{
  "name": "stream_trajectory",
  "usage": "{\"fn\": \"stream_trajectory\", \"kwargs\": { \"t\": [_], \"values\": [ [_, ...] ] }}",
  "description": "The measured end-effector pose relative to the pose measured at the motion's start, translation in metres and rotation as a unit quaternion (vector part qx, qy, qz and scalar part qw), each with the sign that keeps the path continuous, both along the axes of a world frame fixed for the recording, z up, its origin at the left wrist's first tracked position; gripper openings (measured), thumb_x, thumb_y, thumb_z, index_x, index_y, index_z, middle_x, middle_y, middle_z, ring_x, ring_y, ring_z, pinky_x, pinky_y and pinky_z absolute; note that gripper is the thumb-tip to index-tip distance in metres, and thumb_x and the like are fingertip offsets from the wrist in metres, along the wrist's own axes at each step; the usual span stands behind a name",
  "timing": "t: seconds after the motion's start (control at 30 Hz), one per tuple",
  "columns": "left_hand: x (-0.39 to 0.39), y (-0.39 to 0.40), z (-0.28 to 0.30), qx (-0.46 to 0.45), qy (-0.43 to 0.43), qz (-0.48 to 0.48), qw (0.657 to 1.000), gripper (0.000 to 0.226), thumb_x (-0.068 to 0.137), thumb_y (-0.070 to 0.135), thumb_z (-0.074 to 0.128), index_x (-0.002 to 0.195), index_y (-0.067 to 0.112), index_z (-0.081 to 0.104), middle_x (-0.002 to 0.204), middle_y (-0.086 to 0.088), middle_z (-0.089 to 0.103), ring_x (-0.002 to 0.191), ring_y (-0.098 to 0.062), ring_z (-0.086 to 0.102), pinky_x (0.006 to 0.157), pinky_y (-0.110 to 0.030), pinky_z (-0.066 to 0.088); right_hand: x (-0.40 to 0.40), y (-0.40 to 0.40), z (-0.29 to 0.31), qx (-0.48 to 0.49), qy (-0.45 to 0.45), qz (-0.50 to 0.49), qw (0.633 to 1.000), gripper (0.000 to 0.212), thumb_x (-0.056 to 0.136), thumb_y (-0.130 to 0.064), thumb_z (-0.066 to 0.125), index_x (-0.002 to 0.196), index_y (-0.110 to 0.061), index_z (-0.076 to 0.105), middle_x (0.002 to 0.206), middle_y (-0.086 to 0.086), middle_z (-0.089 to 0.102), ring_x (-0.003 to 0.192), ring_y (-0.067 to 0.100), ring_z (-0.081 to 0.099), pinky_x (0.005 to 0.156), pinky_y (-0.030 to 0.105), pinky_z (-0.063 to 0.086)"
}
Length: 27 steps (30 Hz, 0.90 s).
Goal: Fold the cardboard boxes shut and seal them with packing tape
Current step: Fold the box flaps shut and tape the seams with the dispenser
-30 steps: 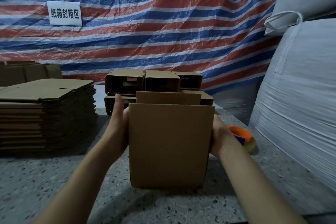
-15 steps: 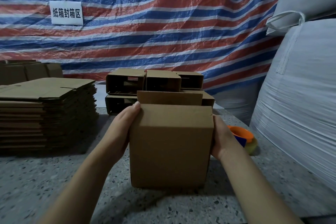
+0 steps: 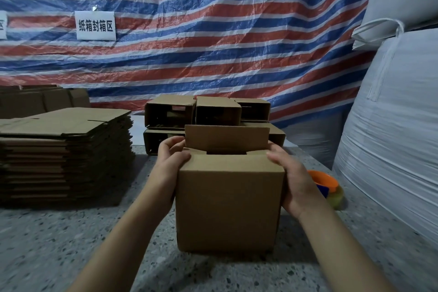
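Note:
A brown cardboard box (image 3: 228,208) stands upright on the speckled table in front of me. Its near flap lies folded down over the top, and the far flap (image 3: 226,138) still stands up. My left hand (image 3: 171,165) grips the box's upper left corner, thumb on the folded flap. My right hand (image 3: 292,184) clasps the upper right side, fingers curled over the top edge. An orange tape dispenser (image 3: 328,184) with a roll of clear tape lies on the table just right of my right hand, partly hidden by it.
A tall stack of flat cardboard blanks (image 3: 64,152) fills the left of the table (image 3: 59,244). Several assembled open boxes (image 3: 206,114) are piled behind the box I hold. Big white sacks (image 3: 393,137) crowd the right edge. A striped tarp with a sign (image 3: 96,25) hangs behind.
The near flap, upright a second ago, has been folded down onto the box top. Both hands slid up from the box's sides to its upper corners.

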<state>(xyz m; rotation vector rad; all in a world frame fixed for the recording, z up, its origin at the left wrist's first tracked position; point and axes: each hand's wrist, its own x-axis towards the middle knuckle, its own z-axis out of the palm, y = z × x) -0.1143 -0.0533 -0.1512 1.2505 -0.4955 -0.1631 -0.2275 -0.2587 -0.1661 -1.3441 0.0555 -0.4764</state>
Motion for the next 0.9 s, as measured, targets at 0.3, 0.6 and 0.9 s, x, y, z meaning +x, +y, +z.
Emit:
{"fn": "stream_trajectory", "kwargs": {
  "t": [0.3,0.6,0.9],
  "values": [
    [0.006,0.01,0.005,0.016,-0.103,-0.045,0.994,0.071,0.095,-0.007,0.048,0.15,0.032,0.027,0.147,0.015,0.038,0.137,-0.009,0.034,0.111,-0.034,0.032,0.0,-0.01,0.008,-0.075,-0.043,0.015,0.996,0.095,0.079,-0.014,0.068,0.161,-0.026,0.021,0.162,-0.004,0.034,0.137,0.017,0.049,0.105,0.036,0.05],
    [0.005,0.007,-0.007,-0.034,-0.055,0.003,0.998,0.034,0.092,0.0,0.056,0.111,0.026,0.067,0.099,-0.001,0.069,0.092,-0.018,0.063,0.077,-0.03,0.051,0.001,-0.009,-0.002,-0.049,-0.091,-0.026,0.994,0.044,0.084,-0.024,0.063,0.128,-0.025,0.063,0.11,0.0,0.067,0.088,0.012,0.07,0.073,0.027,0.059],
    [0.008,0.012,-0.006,0.04,-0.108,0.012,0.993,0.031,0.095,0.007,0.054,0.081,0.023,0.076,0.089,0.003,0.072,0.09,-0.02,0.06,0.08,-0.034,0.046,0.002,-0.004,-0.006,-0.089,-0.094,-0.05,0.99,0.019,0.085,-0.031,0.059,0.092,-0.027,0.075,0.094,-0.005,0.072,0.083,0.014,0.067,0.07,0.028,0.057]
  ]
}}
